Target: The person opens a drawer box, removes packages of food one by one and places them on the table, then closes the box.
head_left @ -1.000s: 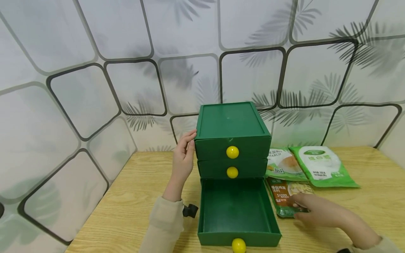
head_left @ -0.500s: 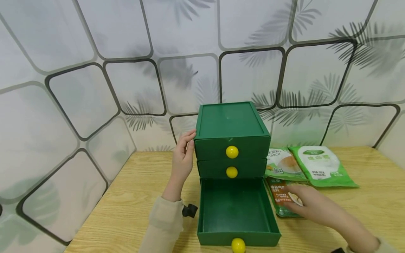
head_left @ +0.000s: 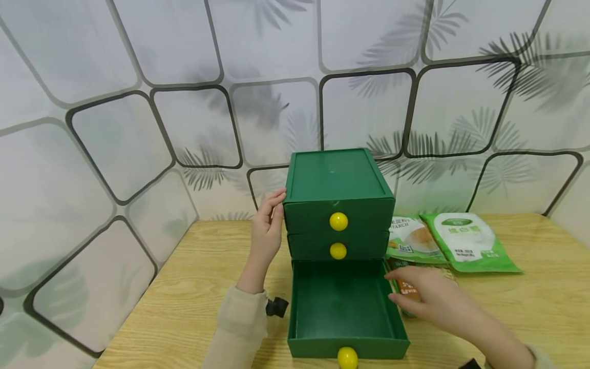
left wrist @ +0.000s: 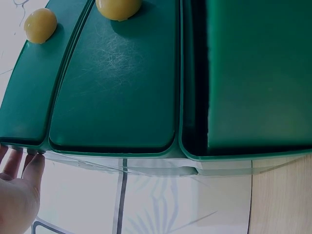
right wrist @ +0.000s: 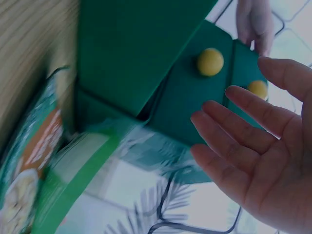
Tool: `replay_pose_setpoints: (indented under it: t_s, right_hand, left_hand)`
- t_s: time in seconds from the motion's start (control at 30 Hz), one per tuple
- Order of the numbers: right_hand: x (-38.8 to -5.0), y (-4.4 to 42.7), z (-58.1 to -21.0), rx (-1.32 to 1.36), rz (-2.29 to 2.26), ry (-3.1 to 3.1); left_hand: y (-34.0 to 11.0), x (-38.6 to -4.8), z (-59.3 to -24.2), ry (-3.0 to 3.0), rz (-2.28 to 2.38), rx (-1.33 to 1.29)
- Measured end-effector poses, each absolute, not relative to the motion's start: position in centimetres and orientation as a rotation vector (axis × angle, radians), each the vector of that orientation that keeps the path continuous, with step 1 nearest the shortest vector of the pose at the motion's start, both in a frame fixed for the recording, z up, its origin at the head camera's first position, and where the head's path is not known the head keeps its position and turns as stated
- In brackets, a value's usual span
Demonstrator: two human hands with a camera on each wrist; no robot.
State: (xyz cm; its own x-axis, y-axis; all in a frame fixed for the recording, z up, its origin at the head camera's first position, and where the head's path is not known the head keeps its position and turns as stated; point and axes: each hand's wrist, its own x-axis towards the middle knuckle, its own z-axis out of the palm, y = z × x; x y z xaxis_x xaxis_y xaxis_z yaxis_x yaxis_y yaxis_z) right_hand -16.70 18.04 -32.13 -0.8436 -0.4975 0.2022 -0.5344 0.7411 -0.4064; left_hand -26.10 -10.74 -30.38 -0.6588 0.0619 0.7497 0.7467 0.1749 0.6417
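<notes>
A green cabinet point(head_left: 338, 177) with three stacked drawers and yellow knobs stands on the table. Its bottom drawer point(head_left: 345, 307) is pulled out, and nothing lies in it. My left hand point(head_left: 267, 230) rests its fingers against the cabinet's upper left side; the left wrist view shows the fingertips at that edge. My right hand point(head_left: 430, 294) hovers by the drawer's right wall, over the brown-and-green food packet point(head_left: 407, 289), which it partly hides. In the right wrist view the right fingers point(right wrist: 234, 170) are spread and hold nothing.
Behind the brown packet lie a starch bag point(head_left: 415, 241) and a green-and-white bag point(head_left: 475, 243), both right of the cabinet. A patterned wall covering point(head_left: 276, 118) rises behind the wooden table point(head_left: 184, 297).
My right hand has moved left from over the brown packet to the drawer's right wall, its fingers coming apart. The left hand, cabinet and bags have stayed put.
</notes>
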Motion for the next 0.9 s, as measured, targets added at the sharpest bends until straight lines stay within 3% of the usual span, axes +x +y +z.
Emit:
replay_pose_setpoints:
  t_s: [0.57,0.9]
  right_hand:
    - [-15.5,14.8,-31.1,1.014,0.734,-2.848]
    - [-15.1,13.9,-32.4,1.336,0.664,-2.643]
  left_hand:
    - [-10.6,-25.6,-30.0,-1.875,-1.534,-0.773]
    - [-10.3,-24.5,-28.9,-1.886,-1.530,-0.762]
